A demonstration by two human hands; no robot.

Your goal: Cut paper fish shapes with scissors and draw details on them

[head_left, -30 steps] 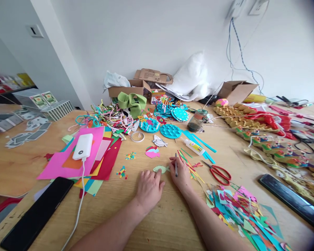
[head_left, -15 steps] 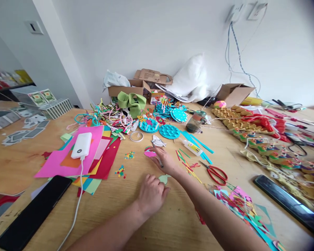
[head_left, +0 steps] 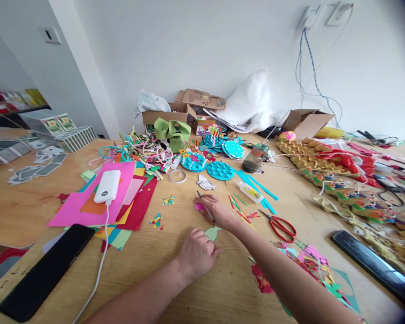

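Note:
My right hand [head_left: 218, 211] is closed around a dark pen [head_left: 209, 213], which slants across the fingers. Under its fingertips a bit of pink paper [head_left: 199, 206] shows, mostly covered. My left hand [head_left: 196, 252] rests on the table with its fingers curled in; what is inside them, if anything, is hidden. Against its knuckles lies a light green paper fish [head_left: 212, 233], partly covered by the hand. Beyond the right hand lies a white paper fish [head_left: 205, 182] with drawn black lines.
Small paper dots [head_left: 156, 221] and coloured sheets [head_left: 135, 211] lie to the left, with a white power bank [head_left: 107, 186] on top. To the right are a glue bottle [head_left: 250, 192], red-handled scissors [head_left: 281, 227], paper scraps [head_left: 310, 261] and a phone [head_left: 367, 258]. Blue discs [head_left: 220, 171] lie behind.
My right hand has drawn back slightly from the white fish, and the pen now shows across its fingers. My left hand stays beside the green fish. The view has shifted a little.

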